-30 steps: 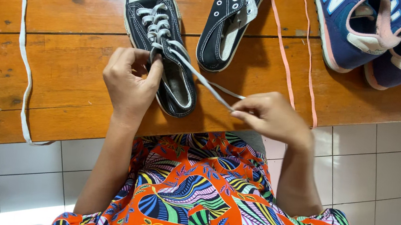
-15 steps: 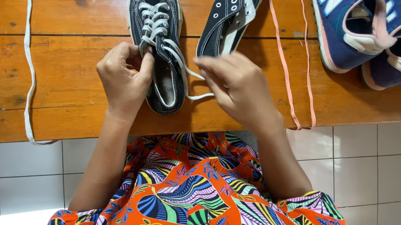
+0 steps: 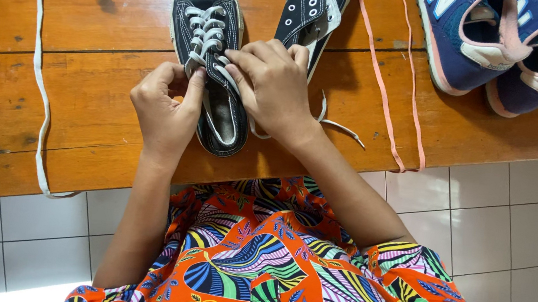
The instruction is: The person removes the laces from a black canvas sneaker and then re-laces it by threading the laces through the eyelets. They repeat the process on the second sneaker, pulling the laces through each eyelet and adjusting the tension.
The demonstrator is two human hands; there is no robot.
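Left hand (image 3: pixel 165 108) fingers grip black sneaker (image 3: pixel 216 52) side; right hand (image 3: pixel 275 82) fingers pinch white lace (image 3: pixel 209 31) at eyelets; worktop (image 3: pixel 89 85).

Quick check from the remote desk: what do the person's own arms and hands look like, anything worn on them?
Both arms are bare along the forearms. The left hand and right hand show no gloves, rings, watch or bracelets in this view. A short sleeve of an orange garment with a blue, green and pink leaf print shows at the right upper arm.
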